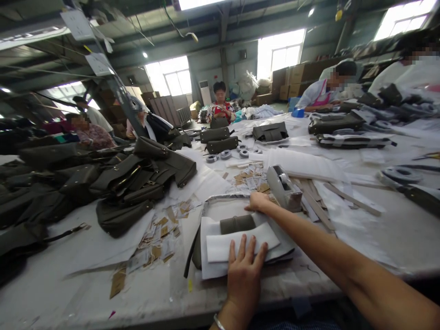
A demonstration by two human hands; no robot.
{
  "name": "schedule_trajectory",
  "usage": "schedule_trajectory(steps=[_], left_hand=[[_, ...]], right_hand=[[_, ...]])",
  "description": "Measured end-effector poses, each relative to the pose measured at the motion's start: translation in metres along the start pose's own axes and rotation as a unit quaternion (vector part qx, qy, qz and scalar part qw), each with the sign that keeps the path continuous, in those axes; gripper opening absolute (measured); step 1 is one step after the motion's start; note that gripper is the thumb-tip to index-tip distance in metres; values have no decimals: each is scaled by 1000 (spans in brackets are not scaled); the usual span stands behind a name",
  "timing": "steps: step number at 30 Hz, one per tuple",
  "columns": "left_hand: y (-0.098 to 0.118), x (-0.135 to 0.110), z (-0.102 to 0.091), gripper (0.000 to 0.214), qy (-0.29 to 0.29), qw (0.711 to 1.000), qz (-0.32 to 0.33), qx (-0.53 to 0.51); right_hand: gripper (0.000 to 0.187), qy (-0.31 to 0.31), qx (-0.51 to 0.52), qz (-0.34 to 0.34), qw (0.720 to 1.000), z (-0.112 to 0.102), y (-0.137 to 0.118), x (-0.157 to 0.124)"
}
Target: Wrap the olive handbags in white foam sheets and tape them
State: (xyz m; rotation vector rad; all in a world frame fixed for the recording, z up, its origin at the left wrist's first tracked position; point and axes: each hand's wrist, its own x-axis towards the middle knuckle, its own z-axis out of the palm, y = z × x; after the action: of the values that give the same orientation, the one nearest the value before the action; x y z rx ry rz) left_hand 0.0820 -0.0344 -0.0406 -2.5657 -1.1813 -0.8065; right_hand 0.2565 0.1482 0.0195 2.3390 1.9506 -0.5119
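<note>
A dark olive bag lies flat on the table in front of me, mostly hidden under white foam sheets. On top rests a folded white foam strip, with an olive rolled piece just behind it. My left hand lies open on the strip, fingers spread. At the far side of the bag, my right hand is closed at the end of a strap wrapped in greyish covering; its fingertips are partly hidden. Close beside that hand stands a grey tape dispenser.
Olive bags are piled at the left. Brown and clear tags lie scattered near them. Foam sheets, grey strips and wrapped rolls lie beyond. Several co-workers sit around the table, one person opposite.
</note>
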Motion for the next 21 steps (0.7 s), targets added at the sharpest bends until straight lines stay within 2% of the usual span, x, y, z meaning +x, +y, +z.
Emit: schedule_trajectory(steps=[4,10,13,16,19,21], left_hand=[[0,0,1,45,14,1000,-6,-8],[-1,1,-1,44,14,1000,-5,-27],[-1,1,-1,45,9,999,-8,-33],[-1,1,-2,46,-1,999,-12,-32],[-1,1,-4,48,-28,999,-14,-37],[-2,2,-6,49,-44,998,-14,-37]], right_hand=[[27,-53,19,10,998,-5,6,-2],[23,-48,165,-58,983,-3,23,-8],[27,-24,275,-105,955,-4,31,-19],[43,1,372,-151,916,-7,40,-35],[58,33,427,-174,887,-9,51,-55],[54,53,442,-181,877,-9,59,-70]])
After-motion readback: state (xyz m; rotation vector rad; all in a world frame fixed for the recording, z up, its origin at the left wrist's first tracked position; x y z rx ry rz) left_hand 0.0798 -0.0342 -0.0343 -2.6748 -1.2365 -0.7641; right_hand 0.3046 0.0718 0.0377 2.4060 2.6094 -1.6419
